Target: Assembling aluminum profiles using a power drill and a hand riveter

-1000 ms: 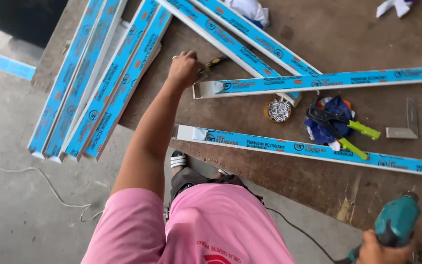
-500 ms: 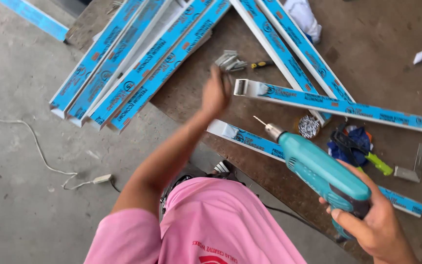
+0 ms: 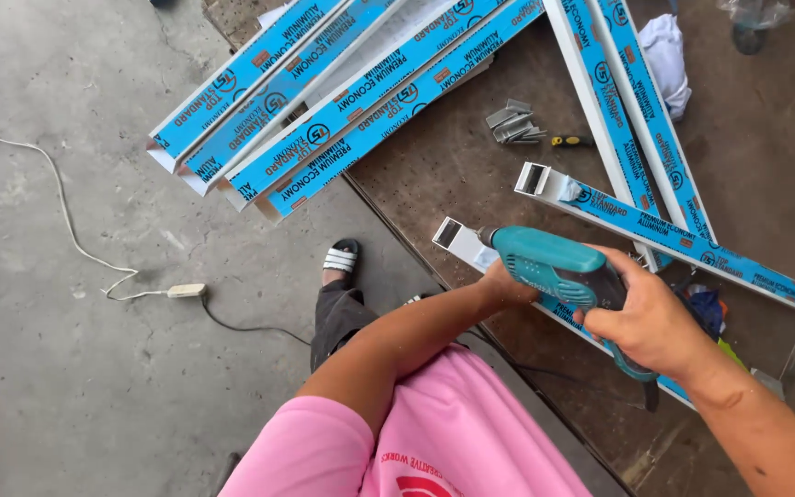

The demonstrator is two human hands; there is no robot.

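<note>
The teal drill (image 3: 558, 271) is lying near the bench's front edge, its nose over a blue-filmed aluminium profile's (image 3: 460, 236) open end; right hand (image 3: 650, 322) is gripping its handle, left hand (image 3: 505, 282) is clasping underneath, steadying it.

The right hand (image 3: 652, 324) grips a teal power drill (image 3: 558, 273) by its handle, while the left hand (image 3: 505, 281) is tucked under the drill's front, mostly hidden. Just below the drill lies a blue-filmed aluminium bar (image 3: 460, 235) on a brown worktable (image 3: 453, 166). More blue-filmed bars (image 3: 342, 101) overhang the table's edge. A small pile of metal brackets (image 3: 511, 121) sits near a yellow-handled screwdriver (image 3: 570, 142).
</note>
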